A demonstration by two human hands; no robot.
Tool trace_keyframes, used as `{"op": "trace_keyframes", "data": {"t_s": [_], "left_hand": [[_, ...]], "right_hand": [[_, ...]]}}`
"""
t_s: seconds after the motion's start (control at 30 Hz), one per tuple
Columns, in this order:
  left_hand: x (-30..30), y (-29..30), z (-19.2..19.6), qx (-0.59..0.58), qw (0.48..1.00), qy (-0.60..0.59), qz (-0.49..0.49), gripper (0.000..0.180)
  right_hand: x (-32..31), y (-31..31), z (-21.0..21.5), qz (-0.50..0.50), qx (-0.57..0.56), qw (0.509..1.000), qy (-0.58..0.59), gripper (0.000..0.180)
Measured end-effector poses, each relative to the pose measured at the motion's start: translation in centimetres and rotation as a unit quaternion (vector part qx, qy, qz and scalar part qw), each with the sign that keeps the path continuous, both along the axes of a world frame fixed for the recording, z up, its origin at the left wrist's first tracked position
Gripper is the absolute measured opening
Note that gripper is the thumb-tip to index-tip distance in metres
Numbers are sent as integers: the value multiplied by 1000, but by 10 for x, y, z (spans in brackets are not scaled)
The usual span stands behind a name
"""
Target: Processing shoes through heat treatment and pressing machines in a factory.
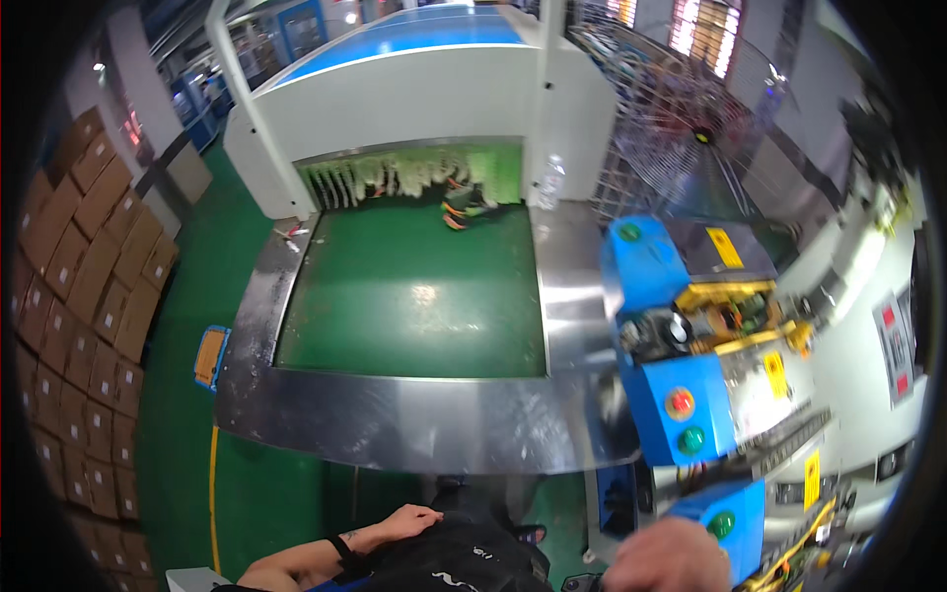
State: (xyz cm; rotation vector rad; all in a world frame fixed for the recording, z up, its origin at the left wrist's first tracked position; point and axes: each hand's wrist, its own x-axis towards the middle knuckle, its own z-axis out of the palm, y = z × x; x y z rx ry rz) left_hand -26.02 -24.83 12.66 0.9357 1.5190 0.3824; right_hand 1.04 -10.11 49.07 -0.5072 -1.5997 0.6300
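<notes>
My left hand [410, 520] rests against my dark clothing, its fingers loosely laid down and nothing visible in them. At the lower right, my right hand [671, 558] is blurred beside a blue machine housing with a green push button [722, 524]. Its fingers cannot be made out. Ahead of me lies a green conveyor belt [414, 296] within a shiny metal frame [414, 419]. Near its far end sits a dark shoe with orange and green parts [459, 209], partly under the strip curtain [414, 170] of a white tunnel machine [395, 104].
A blue machine [681, 395] with red and green buttons stands to the right of the belt. A clear plastic bottle [551, 183] is on the frame's far right. Behind it are a large wire fan [702, 136] and a rack. Stacked cartons [84, 286] line the left.
</notes>
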Motion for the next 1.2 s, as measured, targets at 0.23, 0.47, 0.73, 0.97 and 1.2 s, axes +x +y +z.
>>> {"op": "trace_keyframes", "data": {"t_s": [0.23,0.47,0.73,0.97,1.2], "left_hand": [[-143,94,-21,259,928,247,101,23],[-325,306,-66,383,834,398,-14,42],[-384,393,-130,378,790,459,153,50],[-402,367,-131,344,808,453,155,49],[-391,375,-112,274,858,382,208,67]], "right_hand": [[-151,109,-134,34,-330,933,-139,22],[-295,305,-231,80,-544,815,-181,73],[-506,618,-353,-257,-453,834,-182,78],[-470,603,-417,-308,-549,773,-82,55],[-280,348,-292,83,-697,678,217,44]]}}
